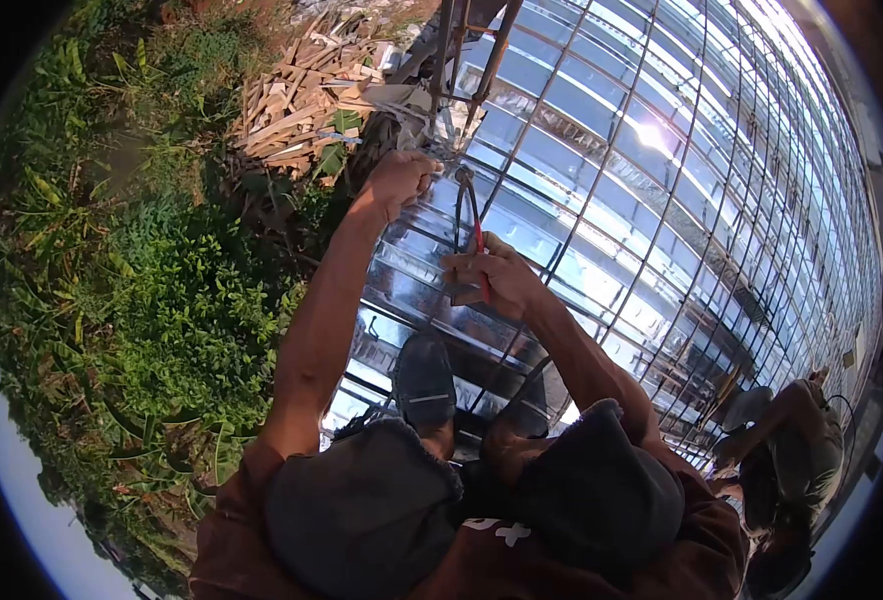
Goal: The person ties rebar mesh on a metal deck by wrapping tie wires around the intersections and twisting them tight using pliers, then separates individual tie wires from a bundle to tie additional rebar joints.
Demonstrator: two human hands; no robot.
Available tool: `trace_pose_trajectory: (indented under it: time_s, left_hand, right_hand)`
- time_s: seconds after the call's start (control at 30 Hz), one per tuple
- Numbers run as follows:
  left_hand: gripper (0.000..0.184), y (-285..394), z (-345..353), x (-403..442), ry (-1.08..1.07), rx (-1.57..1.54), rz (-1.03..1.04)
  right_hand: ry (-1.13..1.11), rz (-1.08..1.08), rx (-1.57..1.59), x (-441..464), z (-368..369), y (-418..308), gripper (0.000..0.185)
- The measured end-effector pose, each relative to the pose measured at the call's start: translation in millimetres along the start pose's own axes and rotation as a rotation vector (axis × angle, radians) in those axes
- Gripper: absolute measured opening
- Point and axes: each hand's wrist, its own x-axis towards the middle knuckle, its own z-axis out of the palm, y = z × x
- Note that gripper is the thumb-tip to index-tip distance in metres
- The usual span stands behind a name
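My right hand [499, 276] is wrapped round a pair of pincers [477, 220] with a red handle. One handle looks dark, without the red covering. The pincer head [463, 175] points away from me, at the edge of the rebar grid [529, 126]. My left hand [401, 180] is just left of the pincer head, its fingers curled in. What those fingers hold, if anything, is too small to make out. Below the bars lies shiny metal decking [521, 205]. My two shoes [426, 378] stand on the grid at its left edge.
Dark upright posts [476, 60] rise at the far edge. Beyond the left edge are green plants [176, 290] and a heap of broken wood [296, 100] on lower ground. Another person [791, 450] crouches on the right, over the bars.
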Motion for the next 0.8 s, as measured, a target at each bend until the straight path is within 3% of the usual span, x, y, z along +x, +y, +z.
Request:
trace_pose_trajectory:
  time_s: [0.17,0.23,0.37,0.43,0.8]
  left_hand:
    - [0.017,0.3,-2.2,-6.0,-0.029,-0.081,-0.036]
    - [0.024,-1.8,-6.6,-1.2,-0.052,-0.074,-0.021]
    - [0.021,-0.7,-10.4,-1.9,-0.057,-0.118,-0.052]
    - [0.023,-4.5,-13.9,0.2,-0.125,-0.135,-0.022]
    - [0.024,-18.2,-18.6,0.3,-0.169,-0.229,-0.045]
  right_hand:
    - [-0.003,0.017,0.073,6.8,2.7,-0.5,0.033]
    - [0.018,-0.007,0.003,7.2,4.2,-1.6,0.037]
    - [0.062,-0.003,-0.107,6.0,9.0,-6.4,0.028]
    - [0.124,-0.028,-0.356,7.6,9.3,-4.5,0.023]
    - [0.186,-0.080,-0.536,24.3,-4.6,-1.4,0.021]
